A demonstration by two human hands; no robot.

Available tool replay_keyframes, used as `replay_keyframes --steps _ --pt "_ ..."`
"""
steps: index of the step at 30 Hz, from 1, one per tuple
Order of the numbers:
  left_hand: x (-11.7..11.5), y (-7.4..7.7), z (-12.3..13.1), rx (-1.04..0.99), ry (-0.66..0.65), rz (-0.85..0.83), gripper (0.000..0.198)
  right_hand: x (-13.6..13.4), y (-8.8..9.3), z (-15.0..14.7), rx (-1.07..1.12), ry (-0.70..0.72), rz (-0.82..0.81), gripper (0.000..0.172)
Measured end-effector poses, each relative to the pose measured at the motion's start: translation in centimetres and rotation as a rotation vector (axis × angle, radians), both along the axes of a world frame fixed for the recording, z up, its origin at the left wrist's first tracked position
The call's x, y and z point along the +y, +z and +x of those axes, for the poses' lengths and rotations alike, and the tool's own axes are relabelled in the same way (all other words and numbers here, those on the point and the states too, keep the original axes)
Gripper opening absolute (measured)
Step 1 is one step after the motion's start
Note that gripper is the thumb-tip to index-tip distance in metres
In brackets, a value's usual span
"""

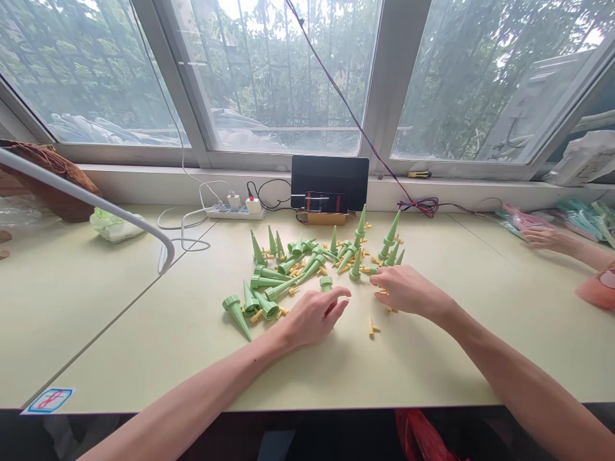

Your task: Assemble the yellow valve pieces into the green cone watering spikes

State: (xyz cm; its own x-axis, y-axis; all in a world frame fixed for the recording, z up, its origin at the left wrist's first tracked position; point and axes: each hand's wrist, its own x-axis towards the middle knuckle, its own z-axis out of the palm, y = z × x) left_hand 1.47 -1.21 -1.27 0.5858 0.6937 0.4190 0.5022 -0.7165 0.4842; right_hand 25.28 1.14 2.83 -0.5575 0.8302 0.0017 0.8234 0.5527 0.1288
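Observation:
My left hand rests low over the table, thumb and index finger apart, nothing visible between them. Just beyond its fingers stands a green plastic watering spike cap, its lower part hidden. My right hand reaches over small yellow plastic valves, index finger and thumb apart; its other fingers are hidden. In front of it lies a loose yellow T-shaped valve. Beyond my hands spreads a pile of green cone-shaped watering spikes mixed with yellow valves. Several spikes stand point up, including one spike near my right hand.
A phone leans against a dark tablet at the back. Left of it lies a white power strip with cables. A white lamp arm crosses the left side. Another person's hand touches pink packaging at far right.

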Motion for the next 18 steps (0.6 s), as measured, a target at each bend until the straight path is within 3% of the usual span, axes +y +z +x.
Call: replay_keyframes --steps 18 --pt "0.13 -0.04 -0.06 0.044 -0.007 0.016 0.025 0.79 -0.63 -0.03 0.005 -0.006 -0.106 0.025"
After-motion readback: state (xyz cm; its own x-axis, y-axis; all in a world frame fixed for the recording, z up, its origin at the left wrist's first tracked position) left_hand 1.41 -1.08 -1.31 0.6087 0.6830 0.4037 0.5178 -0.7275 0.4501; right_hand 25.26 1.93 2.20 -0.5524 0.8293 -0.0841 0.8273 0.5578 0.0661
